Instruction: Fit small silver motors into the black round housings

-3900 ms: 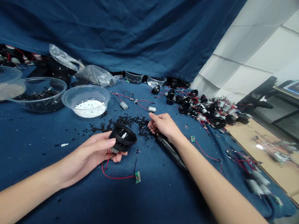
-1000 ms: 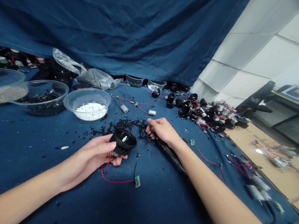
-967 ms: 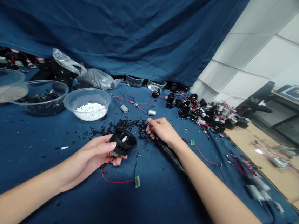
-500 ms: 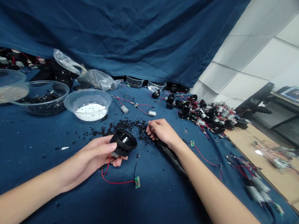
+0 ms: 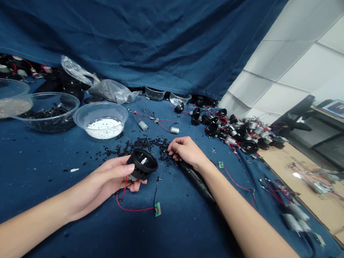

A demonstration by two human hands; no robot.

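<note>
My left hand point(image 5: 119, 174) is closed around a round black plastic housing point(image 5: 142, 164), tilted so its hollow top faces up, with a small white piece inside. From its underside a red wire point(image 5: 135, 210) runs to a small green circuit board point(image 5: 157, 209) on the cloth, and a dark wire joins the board to a tiny part. Fingers pinched together, my right hand point(image 5: 183, 150) is at the right end of a scatter of tiny black pieces point(image 5: 146, 143); whatever sits between the fingertips is too small to make out. A black tool-like handle point(image 5: 197, 180) lies under my right forearm.
Clear bowls stand at the left, one with white pieces point(image 5: 105, 128), one with black parts point(image 5: 51, 113). A plastic bag point(image 5: 113, 91) lies behind them. Back right is a heap of wired black housings and motors point(image 5: 238, 131). More motors point(image 5: 295, 218) lie at right.
Almost nothing differs. My right hand has shifted very slightly left at the black pieces; my left hand keeps the housing in the same place.
</note>
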